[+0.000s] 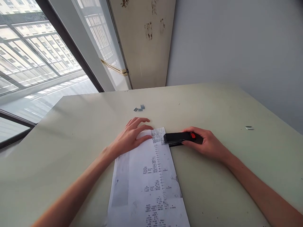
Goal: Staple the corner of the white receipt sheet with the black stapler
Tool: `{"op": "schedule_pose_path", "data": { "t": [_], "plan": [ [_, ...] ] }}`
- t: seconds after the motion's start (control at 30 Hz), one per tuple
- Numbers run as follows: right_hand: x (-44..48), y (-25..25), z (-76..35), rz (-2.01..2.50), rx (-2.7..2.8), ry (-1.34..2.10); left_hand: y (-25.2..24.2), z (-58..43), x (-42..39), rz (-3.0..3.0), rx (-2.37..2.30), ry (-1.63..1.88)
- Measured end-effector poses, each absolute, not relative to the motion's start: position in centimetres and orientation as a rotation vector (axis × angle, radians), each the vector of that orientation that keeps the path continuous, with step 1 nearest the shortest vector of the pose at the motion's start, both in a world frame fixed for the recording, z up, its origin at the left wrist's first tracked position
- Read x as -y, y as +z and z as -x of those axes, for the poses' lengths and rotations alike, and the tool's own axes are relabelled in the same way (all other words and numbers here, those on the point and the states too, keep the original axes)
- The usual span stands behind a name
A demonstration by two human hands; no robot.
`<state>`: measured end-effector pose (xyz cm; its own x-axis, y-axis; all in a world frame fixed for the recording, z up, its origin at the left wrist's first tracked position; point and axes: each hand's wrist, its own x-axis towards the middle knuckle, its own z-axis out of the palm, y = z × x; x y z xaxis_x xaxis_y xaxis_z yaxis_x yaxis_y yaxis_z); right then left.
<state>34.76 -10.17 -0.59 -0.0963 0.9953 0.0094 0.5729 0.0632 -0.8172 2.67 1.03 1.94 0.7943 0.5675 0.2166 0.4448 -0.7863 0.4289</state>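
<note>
Printed paper (151, 186) lies on the table and runs down to the bottom edge of the head view. My left hand (132, 135) rests on its upper left part, fingers apart and slightly curled, holding nothing. To the right, my right hand (205, 142) grips a black stapler (177, 137) with a red mark, thumb below and fingers on top. The stapler's front end meets the paper's upper right edge; whether its jaws are pressed together is hard to tell.
Several small staple strips (140, 109) lie beyond the paper on the pale table (82, 126). Another small strip (249, 128) is at the right. A window (35, 47) stands at the left, and a grey wall (232, 47) rises behind the table.
</note>
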Motion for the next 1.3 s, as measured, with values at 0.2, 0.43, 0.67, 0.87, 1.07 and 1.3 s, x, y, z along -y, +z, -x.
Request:
{"op": "schedule_pose_path", "data": {
  "t": [0.2, 0.43, 0.67, 0.87, 1.07, 1.3],
  "plan": [
    [9.6, -0.7, -35.3, 1.598, 1.677, 0.939, 2.1, -2.1, 4.3, -2.735, -0.592, 0.368],
    [7.6, 0.1, -32.5, 1.641, 1.624, 0.713, -0.7, -3.6, 6.4, -2.775, -0.570, 0.327],
    [6.4, 1.8, -29.0, 1.860, 1.781, 0.662, -1.5, -4.0, 6.6, -2.751, -0.579, 0.402],
    [6.5, 3.0, -27.6, 2.019, 1.846, 0.651, -2.0, -4.0, 6.8, -2.713, -0.559, 0.457],
    [6.6, 2.3, -27.5, 1.960, 1.876, 0.708, -2.5, -4.1, 6.8, -2.676, -0.557, 0.490],
    [6.6, 2.7, -26.9, 2.022, 1.880, 0.687, -3.0, -4.2, 6.8, -2.652, -0.557, 0.507]
  ]
}}
